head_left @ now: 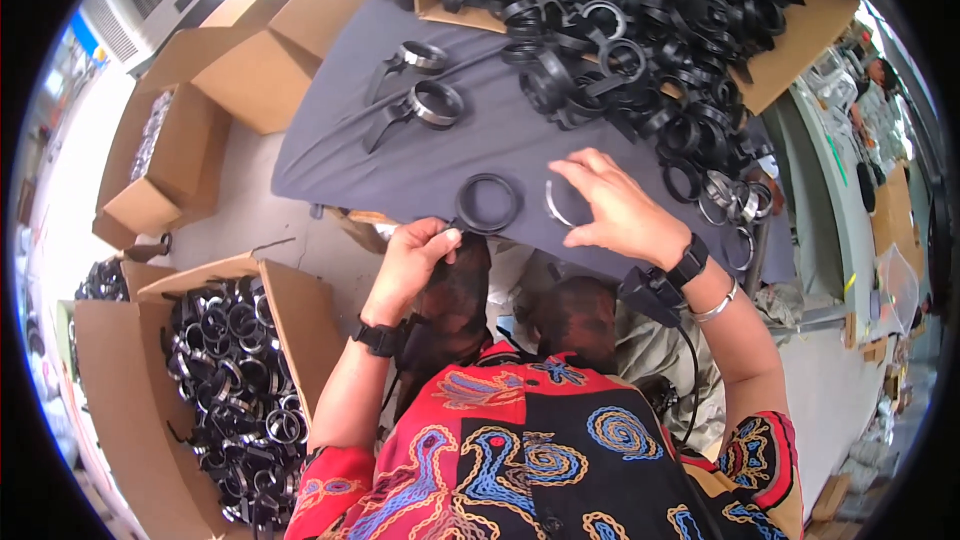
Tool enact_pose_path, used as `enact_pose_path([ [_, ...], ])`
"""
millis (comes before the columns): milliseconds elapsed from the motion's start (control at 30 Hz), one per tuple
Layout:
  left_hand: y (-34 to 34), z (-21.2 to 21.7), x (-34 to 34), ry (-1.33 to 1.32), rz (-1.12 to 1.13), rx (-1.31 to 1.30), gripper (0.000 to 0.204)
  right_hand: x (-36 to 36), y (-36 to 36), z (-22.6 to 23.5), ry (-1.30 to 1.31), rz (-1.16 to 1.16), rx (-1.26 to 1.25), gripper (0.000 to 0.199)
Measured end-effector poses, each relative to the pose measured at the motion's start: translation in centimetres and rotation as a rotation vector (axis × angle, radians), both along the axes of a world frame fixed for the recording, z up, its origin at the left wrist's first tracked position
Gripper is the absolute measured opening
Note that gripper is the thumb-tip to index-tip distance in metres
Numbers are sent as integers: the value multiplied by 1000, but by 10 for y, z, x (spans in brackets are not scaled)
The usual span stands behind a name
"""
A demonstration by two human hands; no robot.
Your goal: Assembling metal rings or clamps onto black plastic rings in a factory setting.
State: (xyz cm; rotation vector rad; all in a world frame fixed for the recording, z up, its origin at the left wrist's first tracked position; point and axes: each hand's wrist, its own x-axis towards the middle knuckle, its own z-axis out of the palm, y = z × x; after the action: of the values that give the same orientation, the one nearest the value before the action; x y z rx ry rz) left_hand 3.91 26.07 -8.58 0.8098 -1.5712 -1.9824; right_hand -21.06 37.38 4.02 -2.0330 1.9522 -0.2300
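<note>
My left hand (412, 258) is closed at the table's front edge, thumb and fingers pinching the short stem of a black ring-shaped part (513, 202). The ring stands out over the grey cloth, its hole facing up. To the right, my right hand (625, 208) has thumb and fingers curved around a thin silver metal ring (551, 202), of which only a bright arc shows. A small gap separates the two rings. Farther back on the cloth lie two black stemmed rings with silver bands, one (436, 105) nearer and one (421, 57) behind it.
A cardboard box (800, 55) spills many black ringed parts onto the grey-covered table (340, 120). Loose silver rings (735, 198) lie at the table's right. Down left, an open carton (120, 390) holds banded rings; another carton (190, 155) stands beyond it.
</note>
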Motion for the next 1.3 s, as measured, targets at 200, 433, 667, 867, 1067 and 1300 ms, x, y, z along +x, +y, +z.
enact_pose_path([
  [200,1,4,-1,-10,12,13,17,52,-52,-9,-46,227,-107,76],
  [433,0,6,-5,1,17,50,17,56,-71,-16,38,271,-5,71],
  [667,-3,1,-8,-42,28,12,19,55,-69,-25,143,360,-194,53],
  [867,-5,-2,-1,42,33,64,12,76,-74,-30,18,188,-134,65],
  [1067,-4,-4,-11,90,37,54,11,77,-77,-71,109,123,-284,51],
  [1300,-4,11,-11,-16,8,55,13,69,-80,-71,-34,106,-329,45],
])
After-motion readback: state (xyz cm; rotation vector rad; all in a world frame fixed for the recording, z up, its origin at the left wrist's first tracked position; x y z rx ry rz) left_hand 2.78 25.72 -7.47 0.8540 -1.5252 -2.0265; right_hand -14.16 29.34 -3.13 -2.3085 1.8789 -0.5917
